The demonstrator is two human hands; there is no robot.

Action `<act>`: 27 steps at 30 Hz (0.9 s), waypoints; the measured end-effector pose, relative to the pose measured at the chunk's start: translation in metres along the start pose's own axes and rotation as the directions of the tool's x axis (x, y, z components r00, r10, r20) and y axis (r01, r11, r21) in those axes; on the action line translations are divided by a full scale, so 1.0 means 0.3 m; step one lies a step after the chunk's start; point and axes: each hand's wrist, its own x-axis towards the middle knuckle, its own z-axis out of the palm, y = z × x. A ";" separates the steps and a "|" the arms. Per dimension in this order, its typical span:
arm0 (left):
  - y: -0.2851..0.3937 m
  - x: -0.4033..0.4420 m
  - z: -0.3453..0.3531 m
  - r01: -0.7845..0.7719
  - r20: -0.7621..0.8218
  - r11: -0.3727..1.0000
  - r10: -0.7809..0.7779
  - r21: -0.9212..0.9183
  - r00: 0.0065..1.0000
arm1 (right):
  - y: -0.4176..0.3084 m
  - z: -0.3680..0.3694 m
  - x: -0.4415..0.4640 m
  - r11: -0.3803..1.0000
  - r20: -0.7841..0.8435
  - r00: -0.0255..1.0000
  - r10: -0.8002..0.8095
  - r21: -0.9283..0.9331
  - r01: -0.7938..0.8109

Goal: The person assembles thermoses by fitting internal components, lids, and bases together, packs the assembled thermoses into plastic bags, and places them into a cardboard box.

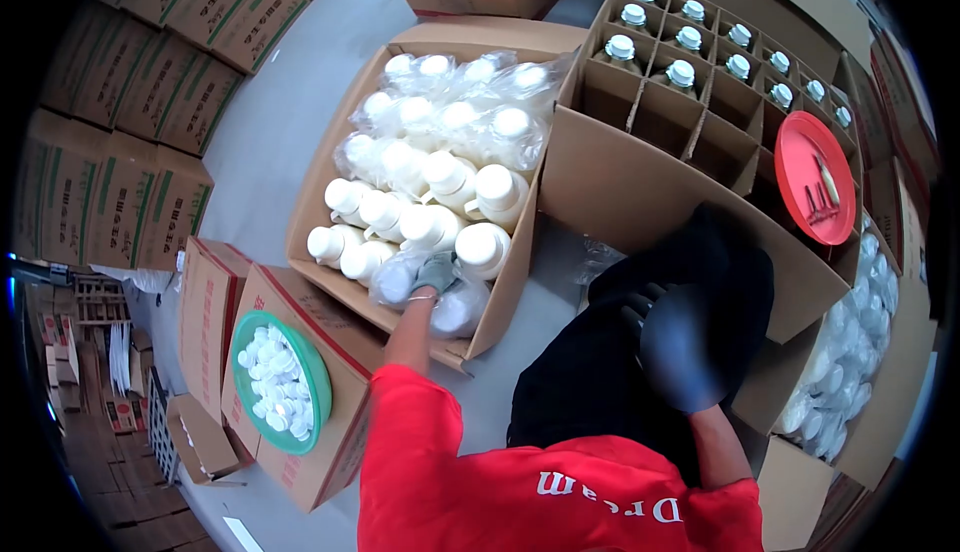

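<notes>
My left hand, in a grey glove, is closed on a white bottle in clear plastic at the near edge of an open carton. Another wrapped white bottle lies beside it. Rows of white capped bottles fill that carton, the farther ones under clear plastic film. Over my dark-trousered leg, my right hand, also gloved, is smeared by motion. Its fingers are blurred, and I cannot make out anything in them.
A divided carton on the right holds several capped bottles. A red plate with small tools rests on its edge. Left, a green basin of white caps sits on a box. Wrapped white items fill a carton at right; stacked cartons stand far left.
</notes>
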 end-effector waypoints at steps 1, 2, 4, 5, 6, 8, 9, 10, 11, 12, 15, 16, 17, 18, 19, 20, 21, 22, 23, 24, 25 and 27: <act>0.001 -0.018 -0.057 -0.019 -0.023 1.000 0.019 -0.001 1.000 | 0.008 -0.004 -0.005 1.000 0.002 1.000 -0.004 0.010 0.004; 0.047 -0.060 -0.187 -0.048 -0.046 0.989 0.042 -0.142 0.998 | 0.016 -0.008 -0.010 1.000 0.000 1.000 -0.006 0.021 0.006; 0.092 -0.142 -0.424 -0.120 -0.109 0.906 0.082 -0.405 0.991 | 0.016 -0.018 -0.018 0.999 0.003 1.000 -0.009 0.047 0.009; 0.198 -0.234 -0.608 0.003 -0.012 0.841 -0.011 -0.541 1.000 | 0.014 -0.030 -0.017 0.998 0.004 1.000 -0.013 0.060 0.012; 0.228 -0.276 -0.701 -0.023 -0.058 0.839 -0.010 -0.544 0.998 | 0.016 -0.041 -0.012 0.997 0.003 1.000 -0.019 0.071 0.018; 0.328 -0.381 -0.884 -0.136 -0.152 0.807 0.059 -0.574 0.987 | 0.021 -0.060 0.021 0.976 -0.052 0.998 0.041 0.214 -0.029; 0.422 -0.444 -0.962 -0.231 -0.233 0.808 0.119 -0.543 0.965 | 0.021 -0.075 0.036 0.959 -0.078 0.994 0.078 0.280 -0.053; 0.534 -0.507 -1.021 -0.326 -0.309 0.798 0.185 -0.507 0.933 | 0.018 -0.078 0.045 0.847 -0.149 0.955 0.258 0.510 -0.149; 0.622 -0.550 -1.037 -0.400 -0.378 0.794 0.233 -0.457 0.896 | 0.017 -0.072 0.051 0.676 -0.174 0.882 0.438 0.711 -0.196; 0.702 -0.583 -1.019 -0.472 -0.442 0.782 0.284 -0.407 0.851 | 0.024 -0.084 0.053 0.463 -0.155 0.781 0.605 0.867 -0.187; 0.894 -0.623 -0.801 -0.648 -0.468 0.582 0.452 -0.491 0.760 | 0.121 -0.244 0.072 -0.259 0.076 0.740 0.668 0.956 0.136; 1.013 -0.622 -0.773 -0.793 -0.394 0.534 0.688 -0.295 0.610 | 0.146 -0.292 0.032 -0.094 -0.082 0.713 0.696 0.974 0.204; 1.100 -0.617 -0.725 -0.878 -0.306 0.450 0.823 -0.165 0.479 | 0.169 -0.339 -0.008 0.075 -0.238 0.668 0.705 0.962 0.264; 1.156 -0.601 -0.671 -0.892 -0.268 0.416 0.852 -0.177 0.450 | 0.194 -0.379 -0.067 0.201 -0.301 0.643 0.704 0.953 0.226; 1.172 -0.580 -0.615 -0.844 -0.281 0.446 0.804 -0.299 0.524 | 0.218 -0.394 -0.132 0.354 -0.336 0.642 0.689 0.929 0.107; 1.182 -0.561 -0.564 -0.776 -0.275 0.471 0.749 -0.419 0.603 | 0.241 -0.401 -0.195 0.502 -0.356 0.670 0.651 0.864 -0.029; 1.201 -0.540 -0.535 -0.639 -0.269 0.433 0.651 -0.636 0.709 | 0.253 -0.394 -0.251 0.618 -0.364 0.725 0.585 0.779 -0.108; 1.232 -0.521 -0.512 -0.560 -0.277 0.321 0.620 -0.764 0.734 | 0.253 -0.373 -0.291 0.750 -0.428 0.802 0.417 0.660 -0.038; 1.274 -0.500 -0.501 -0.464 -0.277 0.198 0.582 -0.864 0.764 | 0.220 -0.355 -0.319 0.734 -0.339 0.870 0.359 0.678 -0.039; 1.313 -0.486 -0.482 -0.361 -0.273 0.062 0.539 -0.931 0.797 | 0.182 -0.338 -0.336 0.718 -0.248 0.926 0.285 0.695 -0.035; 1.354 -0.484 -0.438 -0.276 -0.281 -0.094 0.557 -0.956 0.781 | 0.166 -0.332 -0.346 0.726 -0.241 0.925 0.294 0.686 -0.052; 1.418 -0.486 -0.403 -0.478 -0.326 0.089 0.621 -0.874 0.713 | 0.157 -0.394 -0.340 0.840 -0.280 0.905 0.322 0.525 -0.137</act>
